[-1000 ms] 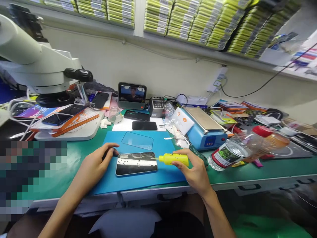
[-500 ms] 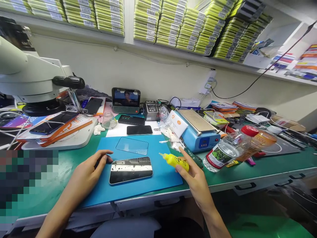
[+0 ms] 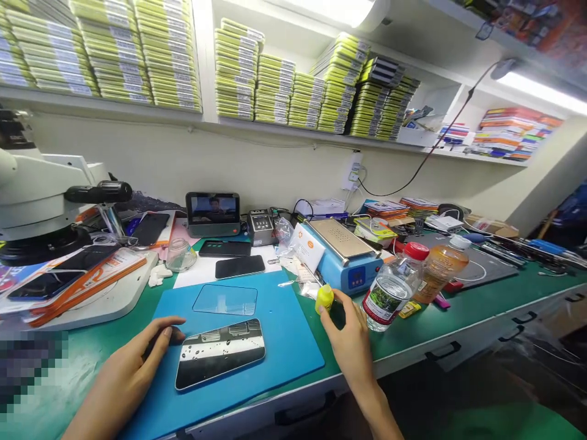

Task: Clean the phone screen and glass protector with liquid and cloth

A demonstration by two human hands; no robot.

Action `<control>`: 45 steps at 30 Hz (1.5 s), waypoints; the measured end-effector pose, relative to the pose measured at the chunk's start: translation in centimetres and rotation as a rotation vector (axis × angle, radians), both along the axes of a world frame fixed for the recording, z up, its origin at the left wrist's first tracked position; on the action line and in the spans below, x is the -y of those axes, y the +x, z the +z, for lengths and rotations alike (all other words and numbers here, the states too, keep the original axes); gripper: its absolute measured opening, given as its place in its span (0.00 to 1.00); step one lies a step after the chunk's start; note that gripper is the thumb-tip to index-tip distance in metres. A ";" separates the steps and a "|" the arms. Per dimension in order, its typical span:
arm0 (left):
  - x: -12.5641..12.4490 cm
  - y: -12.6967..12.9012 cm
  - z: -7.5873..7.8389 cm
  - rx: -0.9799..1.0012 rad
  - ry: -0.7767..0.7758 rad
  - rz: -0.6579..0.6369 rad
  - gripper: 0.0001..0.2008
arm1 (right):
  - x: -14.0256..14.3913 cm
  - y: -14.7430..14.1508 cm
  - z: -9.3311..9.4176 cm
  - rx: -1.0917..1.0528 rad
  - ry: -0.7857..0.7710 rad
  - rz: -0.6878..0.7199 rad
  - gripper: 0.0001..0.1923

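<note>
A smartphone lies screen up on the blue mat, drops of liquid dotted over its glossy glass. Beyond it rests a clear, black-edged screen protector. My left hand is at the mat's left side, just left of the phone, fingers loosely bent and holding nothing. At the mat's right edge, my right hand grips a small yellow squeeze bottle between thumb and fingers. The bottle stands roughly upright; whether its base touches the table cannot be made out.
A water bottle and an orange drink bottle stand right of my right hand. Behind are a blue heating plate machine, a black phone, a glass jar and a display. A microscope occupies the left.
My right hand has carried the yellow squeeze bottle from beside the phone to the mat's right edge, turning it from sideways to roughly upright. The camera view has shifted right and up.
</note>
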State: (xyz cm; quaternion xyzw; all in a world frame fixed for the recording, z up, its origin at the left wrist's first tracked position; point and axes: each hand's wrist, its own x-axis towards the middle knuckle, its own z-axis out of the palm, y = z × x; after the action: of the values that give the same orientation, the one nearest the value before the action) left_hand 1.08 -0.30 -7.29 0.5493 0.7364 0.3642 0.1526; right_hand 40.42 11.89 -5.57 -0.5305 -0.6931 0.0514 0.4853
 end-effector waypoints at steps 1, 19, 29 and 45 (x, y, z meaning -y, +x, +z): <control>0.1 -0.2 0.0 -0.013 0.016 0.008 0.22 | -0.2 0.0 -0.4 0.011 0.023 -0.023 0.22; -22.6 15.9 8.4 -0.741 -0.015 -0.481 0.17 | -1.0 -0.2 -2.4 0.086 0.233 -0.135 0.33; -25.2 14.4 7.8 -0.781 0.014 -0.531 0.17 | -0.7 -0.3 -2.4 0.025 0.183 -0.106 0.33; -25.3 15.7 10.1 -0.417 0.070 -0.390 0.20 | -1.0 -0.1 -2.4 -0.017 0.194 -0.094 0.31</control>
State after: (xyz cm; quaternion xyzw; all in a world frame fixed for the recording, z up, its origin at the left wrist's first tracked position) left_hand 16.80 24.97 2.81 0.7485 0.6194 0.2324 0.0457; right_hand 40.32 12.86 -7.97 -0.5124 -0.6653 -0.0342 0.5419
